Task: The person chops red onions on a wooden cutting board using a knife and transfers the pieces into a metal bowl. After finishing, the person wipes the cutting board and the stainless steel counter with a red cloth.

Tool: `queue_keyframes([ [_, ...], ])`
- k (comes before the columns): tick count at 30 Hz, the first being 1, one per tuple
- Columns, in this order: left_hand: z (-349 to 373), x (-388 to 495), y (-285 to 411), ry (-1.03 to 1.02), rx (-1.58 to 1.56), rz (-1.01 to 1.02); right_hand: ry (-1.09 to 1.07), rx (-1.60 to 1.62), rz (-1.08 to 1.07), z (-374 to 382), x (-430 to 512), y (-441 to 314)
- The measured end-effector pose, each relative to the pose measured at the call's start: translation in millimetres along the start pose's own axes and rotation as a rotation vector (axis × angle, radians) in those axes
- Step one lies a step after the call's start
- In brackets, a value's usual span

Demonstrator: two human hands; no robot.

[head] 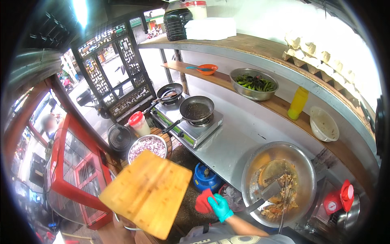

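A wooden cutting board (152, 189) is held up in front of me, tilted, at the lower left of the middle. My left hand (123, 225) grips it from underneath at its lower left edge; most of the fingers are hidden behind the wood. A curved metal handle (132, 228) shows beside that hand. My right hand (221, 208) wears a teal glove and grasps a folded red cloth (204, 201). To its right stands a large steel basin (309, 177) with food scraps, a wide-bladed turner (271, 190) and tongs (285, 202) inside.
A frying pan (196, 107) sits on a gas stove (210, 128), a second pan (169, 91) behind it. A bowl of chopped onions (147, 148) lies partly behind the board. Below the steel counter (234, 155) stands a blue gas cylinder (205, 180). A red-framed cabinet (79, 174) flanks the left.
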State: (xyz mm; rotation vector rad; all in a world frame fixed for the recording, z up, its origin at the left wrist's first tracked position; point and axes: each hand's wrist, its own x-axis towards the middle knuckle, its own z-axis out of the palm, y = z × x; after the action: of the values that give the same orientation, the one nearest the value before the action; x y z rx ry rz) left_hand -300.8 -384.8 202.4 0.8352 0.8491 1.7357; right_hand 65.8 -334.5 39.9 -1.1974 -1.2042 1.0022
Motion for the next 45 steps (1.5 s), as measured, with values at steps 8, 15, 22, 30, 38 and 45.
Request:
queue_keyframes([
  [8,56.7,176.3,-21.2,-0.305,-0.201,0.035,0.114,0.124,-0.057,-10.9,98.2,-36.2],
  [15,87.7,428.8,-165.4,-0.169,-0.385,-0.246,0.342,-0.103,0.125,-29.4,96.8,-5.2],
  [22,127.5,619.9,-321.2,-0.564,-0.486,-0.616,0.94,0.058,0.273,23.8,91.2,24.3],
  [30,114.7,716.0,-418.8,-0.761,-0.296,-0.904,0.924,0.146,0.313,71.1,108.3,9.2],
  [38,106.0,717.2,-422.8,-0.657,-0.009,-0.912,0.929,0.087,0.414,93.3,157.4,10.4],
  [45,87.2,702.5,-383.4,-0.174,0.173,-0.503,0.839,0.218,0.407,94.4,207.1,5.2],
])
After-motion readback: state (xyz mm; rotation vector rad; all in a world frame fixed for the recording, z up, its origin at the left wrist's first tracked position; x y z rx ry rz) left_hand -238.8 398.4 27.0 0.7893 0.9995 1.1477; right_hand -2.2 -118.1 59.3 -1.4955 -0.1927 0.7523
